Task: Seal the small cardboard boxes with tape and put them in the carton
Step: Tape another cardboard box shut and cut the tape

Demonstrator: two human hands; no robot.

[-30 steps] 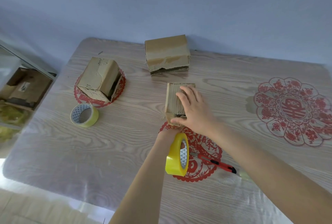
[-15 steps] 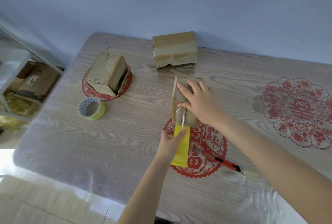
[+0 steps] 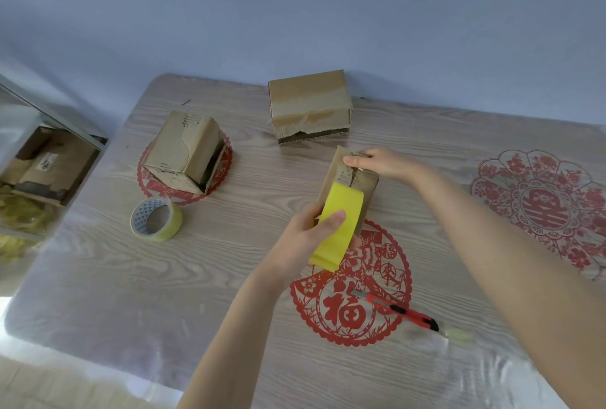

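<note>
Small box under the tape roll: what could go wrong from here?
1. Only the right hand grips the far end of the small box. A hard pull on the tape roll in the left hand could drag or tip the box and skew the strip.
2. The utility knife lies close under the right forearm, with its blade seemingly out. Reaching for it without looking risks a cut.

At the table (image 3: 114, 277) are three cardboard boxes (image 3: 178, 154) (image 3: 308, 103) (image 3: 337, 167), two tape rolls (image 3: 172, 221) (image 3: 341, 208), one knife (image 3: 398, 309) and three red paper-cuts (image 3: 351, 307) (image 3: 537, 208) (image 3: 154, 184).
</note>
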